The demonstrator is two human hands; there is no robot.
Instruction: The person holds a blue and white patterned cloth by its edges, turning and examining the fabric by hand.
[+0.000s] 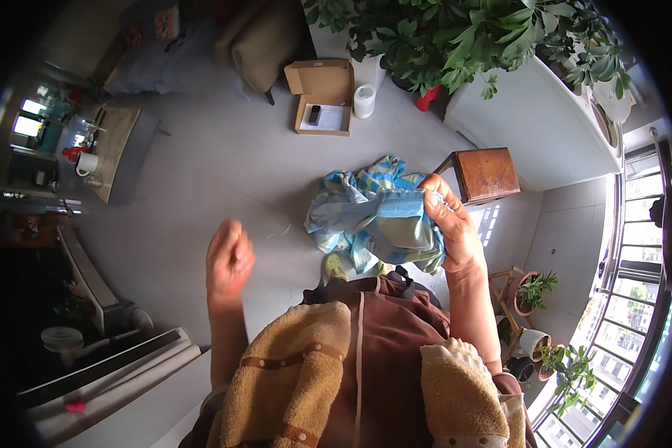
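Note:
My right hand pinches the edge of a blue, white and pale green checked cloth between thumb and fingers. A straight hemmed edge stretches leftward from that grip, and the rest of the cloth hangs in loose folds above the floor in front of me. Apart from the cloth, to its left, my left hand is raised with its fingers curled together. Whatever those fingers may hold is hidden or too small to make out. A thin pale strand shows faintly between this hand and the cloth.
Beyond the cloth stand a wooden stool, an open cardboard box with a dark object inside, and a white jar. A large leafy plant fills the far right. Potted plants line the window side. A table stands left.

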